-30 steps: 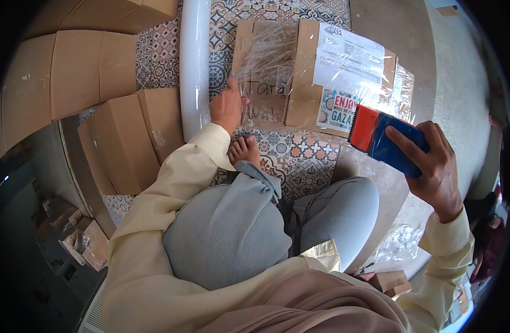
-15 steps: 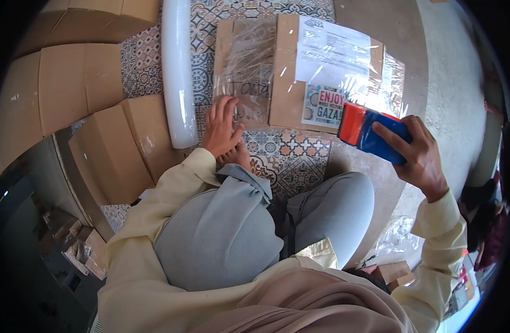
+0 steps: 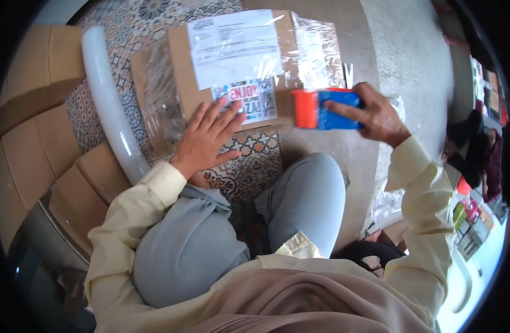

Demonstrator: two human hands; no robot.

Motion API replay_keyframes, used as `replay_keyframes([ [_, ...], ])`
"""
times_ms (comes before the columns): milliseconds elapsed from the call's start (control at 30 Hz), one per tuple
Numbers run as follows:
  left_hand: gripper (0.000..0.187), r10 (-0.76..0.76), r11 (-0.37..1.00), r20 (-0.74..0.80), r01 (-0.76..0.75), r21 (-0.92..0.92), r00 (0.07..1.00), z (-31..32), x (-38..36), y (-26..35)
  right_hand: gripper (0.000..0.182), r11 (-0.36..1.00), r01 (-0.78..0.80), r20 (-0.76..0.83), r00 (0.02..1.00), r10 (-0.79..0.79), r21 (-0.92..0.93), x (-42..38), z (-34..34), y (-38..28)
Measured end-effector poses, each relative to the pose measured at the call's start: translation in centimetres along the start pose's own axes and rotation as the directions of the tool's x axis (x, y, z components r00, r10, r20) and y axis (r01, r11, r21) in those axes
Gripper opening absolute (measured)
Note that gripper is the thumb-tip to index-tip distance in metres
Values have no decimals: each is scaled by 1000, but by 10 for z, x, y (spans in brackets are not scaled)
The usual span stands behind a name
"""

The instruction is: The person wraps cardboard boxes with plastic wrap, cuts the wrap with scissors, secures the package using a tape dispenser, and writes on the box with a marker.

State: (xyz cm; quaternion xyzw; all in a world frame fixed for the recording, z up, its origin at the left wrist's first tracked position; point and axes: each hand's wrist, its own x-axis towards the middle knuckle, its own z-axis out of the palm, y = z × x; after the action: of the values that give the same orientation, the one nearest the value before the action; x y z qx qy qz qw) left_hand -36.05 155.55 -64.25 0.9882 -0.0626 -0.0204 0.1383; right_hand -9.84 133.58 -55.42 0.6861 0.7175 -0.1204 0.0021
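A cardboard box (image 3: pixel 180 64) lies on the floor before my crossed legs, partly covered in shiny clear plastic (image 3: pixel 316 47). On its top are a white printed sheet (image 3: pixel 235 47) and a colourful sticker (image 3: pixel 261 105) reading "ENJOY". My left hand (image 3: pixel 207 136) is open, its spread fingertips resting over the sticker's lower left and the box's near edge. In my right hand (image 3: pixel 380 117) is a blue and red tape dispenser (image 3: pixel 338 110), gripped by its blue side, close to the box's near right corner. Motion blurs the dispenser slightly.
A long white plastic roll (image 3: pixel 115 102) lies left of the box. Large cardboard pieces (image 3: pixel 38 150) stand further left. Patterned tiling (image 3: pixel 255 152) shows under the box. Crumpled clear plastic (image 3: pixel 389 204) sits by my right knee. Other people (image 3: pixel 474 144) are at the far right.
My left hand has moved from the left part with handwriting onto the sticker. The tape dispenser is now level, nearer the box's right corner. The whole view has shifted and turned.
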Motion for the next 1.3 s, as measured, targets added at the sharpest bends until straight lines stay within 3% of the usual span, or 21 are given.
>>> replay_keyframes([
  [133, 66, 2, 1000, 34, -3, 6, 999, -1, -1, 0, 77, 975, -206, 38, 977, 210, -86, -95, 30, 89],
  [267, 69, -62, 998, 48, 63, -4, 997, -4, 9, 14, 76, 941, -279, -11, 959, 282, -190, -142, 53, 109],
  [333, 71, 12, 1000, 86, -11, -8, 996, -7, 38, 26, 79, 930, -301, 51, 947, 318, -211, -134, 66, 102],
  [400, 73, 263, 965, 200, -260, -41, 944, -4, 81, 39, 79, 926, -317, 53, 941, 334, -205, -128, 74, 96],
  [467, 76, 392, 919, 200, -393, -37, 898, 5, 122, 54, 78, 924, -302, 64, 944, 324, -234, -121, 77, 86],
  [600, 79, 414, 873, 313, -470, 130, 855, 31, 165, 86, 78, 917, -273, 100, 944, 313, -291, -109, 70, 67],
  [700, 81, 159, 891, 538, -356, 283, 828, 40, 174, 98, 71, 909, -222, 66, 963, 261, -353, -92, 65, 51],
  [767, 80, 142, 893, 551, -347, 288, 822, 40, 175, 99, 62, 873, -143, 17, 985, 171, -467, -81, 64, 42],
  [933, 82, 104, 872, 587, -358, 335, 803, 37, 177, 103, 48, 834, -174, 30, 975, 222, -524, -61, 59, 18],
  [1033, 86, 110, 886, 534, -326, 330, 839, 38, 179, 105, 51, 821, -252, 87, 936, 341, -513, -41, 55, 5],
  [1100, 89, 52, 871, 558, -311, 381, 828, 38, 183, 109, 41, 805, -302, 226, 856, 465, -510, -22, 53, -1],
  [1133, 89, 53, 872, 557, -310, 379, 829, 38, 185, 108, 41, 805, -301, 228, 856, 464, -511, -14, 55, -4],
  [1200, 91, 82, 868, 622, -362, 339, 779, 37, 188, 107, 33, 726, -341, 281, 759, 587, -597, 6, 61, -12],
  [1267, 87, 76, 880, 625, -347, 325, 777, 35, 189, 108, 24, 637, -193, 379, 664, 645, -746, 27, 60, -28],
  [1300, 85, 74, 891, 629, -335, 307, 774, 34, 189, 108, 24, 655, -173, 439, 614, 656, -736, 38, 57, -29],
])
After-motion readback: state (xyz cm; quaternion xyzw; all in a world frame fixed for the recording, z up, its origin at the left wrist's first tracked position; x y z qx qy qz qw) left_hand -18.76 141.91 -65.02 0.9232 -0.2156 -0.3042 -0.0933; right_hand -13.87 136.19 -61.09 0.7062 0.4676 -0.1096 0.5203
